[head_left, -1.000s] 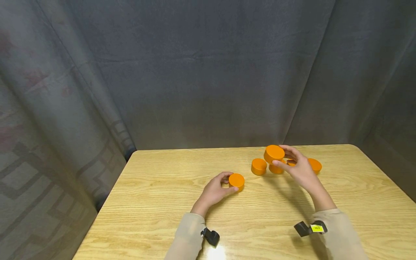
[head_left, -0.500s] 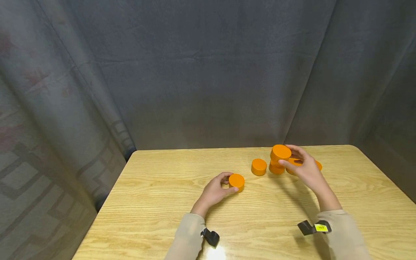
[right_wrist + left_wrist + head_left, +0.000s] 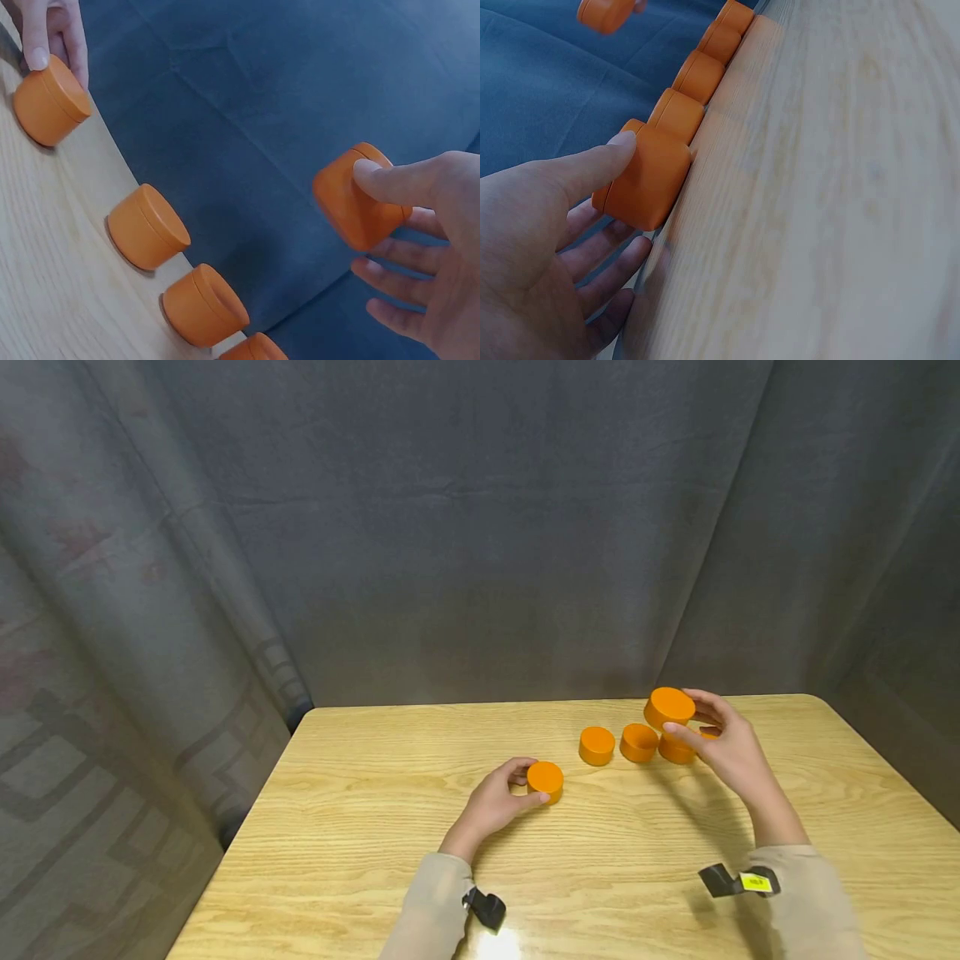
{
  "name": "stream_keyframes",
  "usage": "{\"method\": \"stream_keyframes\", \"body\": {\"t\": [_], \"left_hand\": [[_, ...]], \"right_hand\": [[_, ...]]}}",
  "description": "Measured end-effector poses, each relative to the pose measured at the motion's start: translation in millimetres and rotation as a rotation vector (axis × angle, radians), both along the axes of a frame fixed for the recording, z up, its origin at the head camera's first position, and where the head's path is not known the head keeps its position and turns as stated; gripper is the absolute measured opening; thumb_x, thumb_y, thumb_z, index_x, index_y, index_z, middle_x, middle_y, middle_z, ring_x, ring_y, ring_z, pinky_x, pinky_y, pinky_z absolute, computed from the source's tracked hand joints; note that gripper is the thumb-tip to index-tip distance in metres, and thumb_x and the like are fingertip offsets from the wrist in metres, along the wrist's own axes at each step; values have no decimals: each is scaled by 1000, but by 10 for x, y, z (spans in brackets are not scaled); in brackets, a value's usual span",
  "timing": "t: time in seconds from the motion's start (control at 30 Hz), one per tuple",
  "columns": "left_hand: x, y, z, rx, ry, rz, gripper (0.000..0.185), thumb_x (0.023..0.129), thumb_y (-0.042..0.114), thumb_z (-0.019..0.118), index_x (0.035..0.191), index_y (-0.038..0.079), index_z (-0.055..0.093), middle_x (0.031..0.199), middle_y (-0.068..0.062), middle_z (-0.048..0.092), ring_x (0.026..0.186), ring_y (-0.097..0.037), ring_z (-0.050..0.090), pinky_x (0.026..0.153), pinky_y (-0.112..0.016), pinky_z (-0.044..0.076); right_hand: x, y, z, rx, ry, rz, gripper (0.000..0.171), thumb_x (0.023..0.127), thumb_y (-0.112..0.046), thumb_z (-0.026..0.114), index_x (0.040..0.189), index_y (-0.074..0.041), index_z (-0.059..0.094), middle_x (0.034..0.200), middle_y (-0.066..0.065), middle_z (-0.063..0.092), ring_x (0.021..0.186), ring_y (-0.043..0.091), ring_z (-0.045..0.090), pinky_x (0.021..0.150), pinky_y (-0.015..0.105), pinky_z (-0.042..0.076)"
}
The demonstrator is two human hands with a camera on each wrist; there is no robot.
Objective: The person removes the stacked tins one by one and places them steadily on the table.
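Observation:
My left hand [image 3: 495,800] holds a small orange round lidded jar [image 3: 545,779] between thumb and fingers; the jar stands upright on the table. In the left wrist view the thumb [image 3: 604,165] lies on its lid edge. My right hand [image 3: 729,750] grips another orange lidded jar [image 3: 669,707] up above the table, thumb on the near side. In the right wrist view this raised jar [image 3: 360,196] shows a lid seam, with the fingers behind and below it. Under and behind the right hand, one standing jar [image 3: 677,750] is partly covered by the raised one.
Two more orange jars, a left one [image 3: 597,747] and a middle one [image 3: 639,743], stand in a row toward the back of the wooden table [image 3: 360,860]. Another jar [image 3: 708,736] is mostly hidden by the right hand. A grey curtain [image 3: 480,543] hangs behind the table.
My right hand has moved to the right with its raised jar, passing over the standing row. The left hand and its jar have stayed in place.

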State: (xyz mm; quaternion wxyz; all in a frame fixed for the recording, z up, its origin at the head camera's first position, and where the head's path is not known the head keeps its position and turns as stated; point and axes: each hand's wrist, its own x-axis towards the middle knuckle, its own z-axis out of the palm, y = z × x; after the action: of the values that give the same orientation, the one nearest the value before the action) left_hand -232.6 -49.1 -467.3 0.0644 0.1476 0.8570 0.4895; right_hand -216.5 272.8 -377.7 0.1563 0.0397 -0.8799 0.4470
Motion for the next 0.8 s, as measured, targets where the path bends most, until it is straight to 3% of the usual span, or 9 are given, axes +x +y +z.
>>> {"method": "stream_keyframes", "body": {"t": [0.67,0.8], "left_hand": [[-3,0,-4,1,-1,0,55,87,37,77,136,21,58,115,5,63,107,-16,58,93,-43,47],[-3,-1,-9,-6,-5,1,56,87,38,77,136,21,58,115,6,63,107,-15,58,94,-42,47]], "right_hand": [[-4,148,-16,-31,13,-62,65,94,-23,71,145,4,42,133,26,51,96,-12,42,77,6,38],[-1,192,-20,-38,11,-83,66,93,-25,71,144,5,42,126,12,55,94,-11,44,76,5,38]]}}
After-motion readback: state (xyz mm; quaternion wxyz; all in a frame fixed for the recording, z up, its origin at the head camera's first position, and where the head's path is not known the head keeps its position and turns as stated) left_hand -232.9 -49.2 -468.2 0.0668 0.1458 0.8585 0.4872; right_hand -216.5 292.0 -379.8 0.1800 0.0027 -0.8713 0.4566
